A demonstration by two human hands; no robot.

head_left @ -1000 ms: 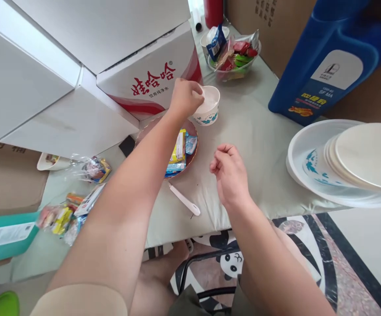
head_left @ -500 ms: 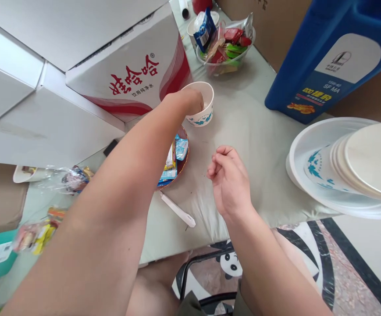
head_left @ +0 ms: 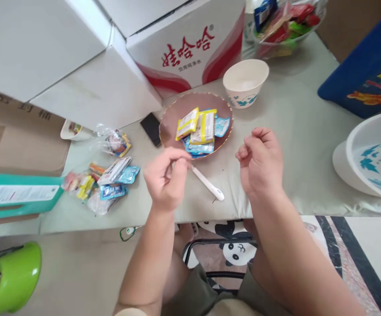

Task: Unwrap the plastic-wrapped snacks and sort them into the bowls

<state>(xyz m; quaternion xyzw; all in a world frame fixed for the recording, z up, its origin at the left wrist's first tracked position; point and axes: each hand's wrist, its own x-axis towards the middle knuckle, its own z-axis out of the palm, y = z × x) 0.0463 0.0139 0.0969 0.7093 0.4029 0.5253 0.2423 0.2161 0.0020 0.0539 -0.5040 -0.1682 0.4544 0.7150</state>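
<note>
My left hand [head_left: 166,179] hovers in front of the brown plate [head_left: 172,116], its fingers curled and thumb near the index finger, with nothing showing in them. Its fingertips are close to the far end of a white, slim-handled tool [head_left: 209,184], perhaps a cutter, lying on the table. On the plate is a pile of yellow-and-white packets [head_left: 203,127] and blue packets [head_left: 222,126]. My right hand [head_left: 261,162] is closed over the table to the right of the plate; what its fingers hold, if anything, is hidden. A white paper bowl [head_left: 246,85] with blue leaves stands behind.
White boxes [head_left: 190,48] stand at the back left. A black flat object [head_left: 151,128] lies beside the plate, and several snack packets [head_left: 113,175] lie to the left. A filled clear tub [head_left: 289,39], a blue jug [head_left: 361,79] and a white basin [head_left: 344,164] stand right.
My left hand has come out of the paper bowl and back toward me, in front of the plate. My right hand stays closed in about the same place. The view has shifted left.
</note>
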